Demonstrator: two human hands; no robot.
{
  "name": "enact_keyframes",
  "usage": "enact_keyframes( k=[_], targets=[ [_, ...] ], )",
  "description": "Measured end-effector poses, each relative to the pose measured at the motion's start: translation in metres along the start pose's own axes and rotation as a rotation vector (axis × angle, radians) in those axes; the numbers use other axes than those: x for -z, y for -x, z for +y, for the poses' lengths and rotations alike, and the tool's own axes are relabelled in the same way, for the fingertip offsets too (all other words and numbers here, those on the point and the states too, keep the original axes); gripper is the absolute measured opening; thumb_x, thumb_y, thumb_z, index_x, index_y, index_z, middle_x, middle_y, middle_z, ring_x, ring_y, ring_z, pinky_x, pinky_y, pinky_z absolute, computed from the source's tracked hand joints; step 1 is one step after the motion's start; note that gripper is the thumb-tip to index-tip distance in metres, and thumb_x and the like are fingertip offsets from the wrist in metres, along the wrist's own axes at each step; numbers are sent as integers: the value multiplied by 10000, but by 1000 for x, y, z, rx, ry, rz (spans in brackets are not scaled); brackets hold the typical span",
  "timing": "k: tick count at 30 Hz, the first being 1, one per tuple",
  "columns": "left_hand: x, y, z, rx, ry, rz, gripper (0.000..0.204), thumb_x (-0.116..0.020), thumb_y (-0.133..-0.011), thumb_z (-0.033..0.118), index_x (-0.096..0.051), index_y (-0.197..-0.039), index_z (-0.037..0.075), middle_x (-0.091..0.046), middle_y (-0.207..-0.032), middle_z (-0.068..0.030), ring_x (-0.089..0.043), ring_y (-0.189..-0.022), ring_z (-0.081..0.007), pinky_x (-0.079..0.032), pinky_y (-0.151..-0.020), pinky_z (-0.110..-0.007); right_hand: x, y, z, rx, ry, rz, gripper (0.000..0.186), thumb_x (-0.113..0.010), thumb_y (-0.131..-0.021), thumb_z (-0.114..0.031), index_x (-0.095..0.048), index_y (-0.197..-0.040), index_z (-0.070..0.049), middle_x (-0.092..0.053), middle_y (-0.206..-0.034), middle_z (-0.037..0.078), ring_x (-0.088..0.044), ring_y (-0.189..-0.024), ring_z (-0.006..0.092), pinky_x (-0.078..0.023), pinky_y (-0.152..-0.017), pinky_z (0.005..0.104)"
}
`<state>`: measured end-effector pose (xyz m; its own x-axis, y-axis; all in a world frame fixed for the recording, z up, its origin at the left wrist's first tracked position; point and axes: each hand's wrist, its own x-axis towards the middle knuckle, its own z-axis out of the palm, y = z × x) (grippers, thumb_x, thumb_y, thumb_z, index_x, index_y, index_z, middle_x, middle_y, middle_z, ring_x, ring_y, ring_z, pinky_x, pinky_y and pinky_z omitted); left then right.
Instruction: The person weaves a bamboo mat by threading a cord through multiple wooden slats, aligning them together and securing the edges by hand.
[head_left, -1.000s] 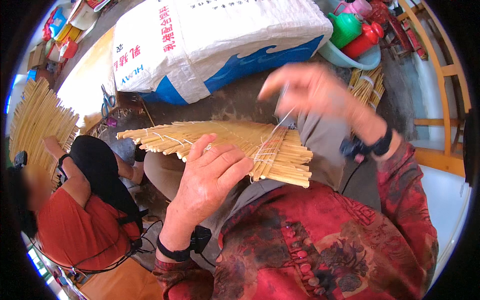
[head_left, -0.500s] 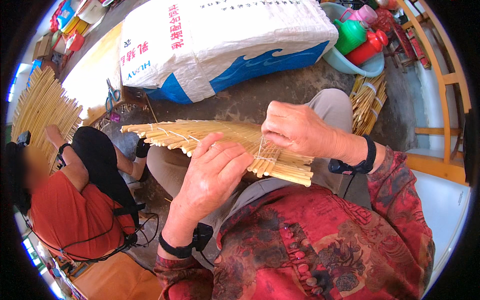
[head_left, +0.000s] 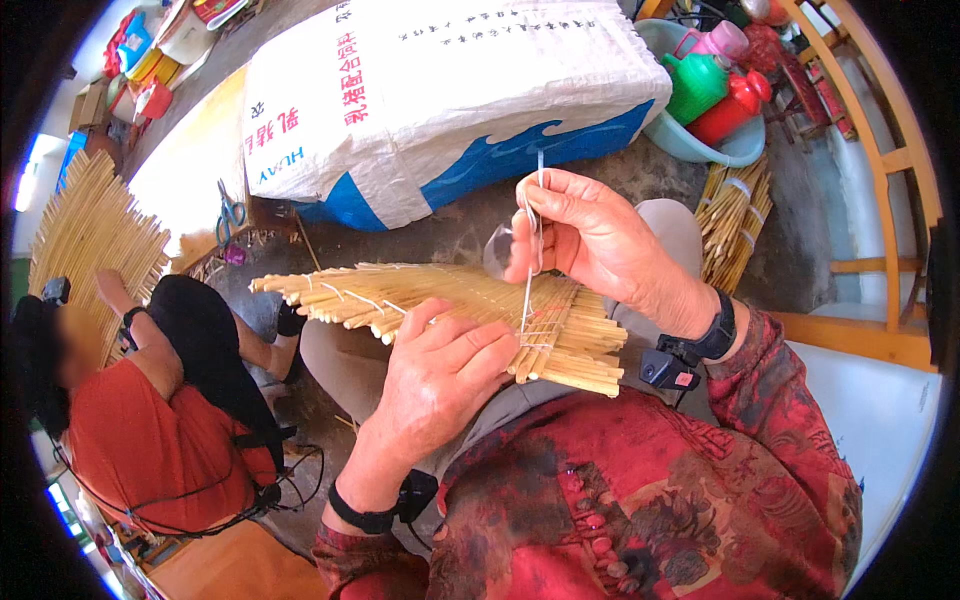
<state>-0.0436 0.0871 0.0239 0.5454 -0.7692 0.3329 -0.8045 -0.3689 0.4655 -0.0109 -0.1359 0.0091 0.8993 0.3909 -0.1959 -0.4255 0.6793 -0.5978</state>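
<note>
A panel of pale yellow stalks, bound side by side with white string, lies across my lap. My left hand is closed over its near edge, thumb hidden beneath. Above the panel, my right hand pinches a white string that runs taut from the bindings near the panel's right end, its tip sticking up past my fingers. A blurred, greyish see-through patch shows beside my right fingers; what it is I cannot make out.
Ahead stands a large block covered with white and blue woven sacking. Scissors lie to its left. A blue basin holds bottles, with a stalk bundle below it. A co-worker at left touches another stalk panel.
My right hand has risen from the panel, drawing the white string upward. My left hand still grips the near edge, and the panel sits slightly lower in view.
</note>
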Motion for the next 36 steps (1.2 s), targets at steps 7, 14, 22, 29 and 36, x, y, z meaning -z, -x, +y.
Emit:
enact_keyframes(
  k=[7, 14, 22, 29, 36],
  targets=[
    [-1, -5, 1, -43, -1, -37, 251, -684, -641, 111, -628, -886, 96, -636, -884, -10, -602, -814, -167, -428, -886, -445, -8, -12, 7, -66, 33, 76, 126, -561, -925, -166, -537, -898, -45, -488, -686, -2, -402, -506, 63, -402, -483, 246],
    [-5, -2, -1, -52, 20, -7, 183, -662, -643, 108, -621, -821, 103, -637, -849, -12, -612, -787, -165, -421, -903, -445, -9, -21, 2, -56, 131, 55, 133, -553, -928, -169, -530, -889, -45, -459, -657, -12, -374, -495, 54, -402, -474, 236],
    [3, -7, 7, -39, 11, -71, 257, -705, -660, 178, -614, -890, 107, -626, -876, -10, -598, -826, -182, -402, -926, -438, 18, 0, -27, 225, 977, 165, 231, -466, -978, -173, -590, -899, 5, -628, -866, 56, -603, -788, 120, -487, -804, 257],
    [-2, 7, 1, -57, -4, 40, 317, -664, -765, 372, -614, -885, 83, -630, -846, -39, -595, -834, -229, -417, -886, -461, -40, 63, -54, 1281, 1971, -661, 45, -564, -793, -112, -601, -814, -98, -463, -682, 3, -595, -845, 218, -447, -900, 517],
    [-15, 6, -1, -17, 29, 114, 252, -571, -857, 318, -591, -836, 67, -621, -834, -67, -586, -774, -267, -419, -851, -430, -63, 92, -48, 1434, 2157, -935, 142, -534, -742, -131, -528, -614, -70, -518, -628, 38, -581, -687, 217, -358, -1025, 537]
  ],
)
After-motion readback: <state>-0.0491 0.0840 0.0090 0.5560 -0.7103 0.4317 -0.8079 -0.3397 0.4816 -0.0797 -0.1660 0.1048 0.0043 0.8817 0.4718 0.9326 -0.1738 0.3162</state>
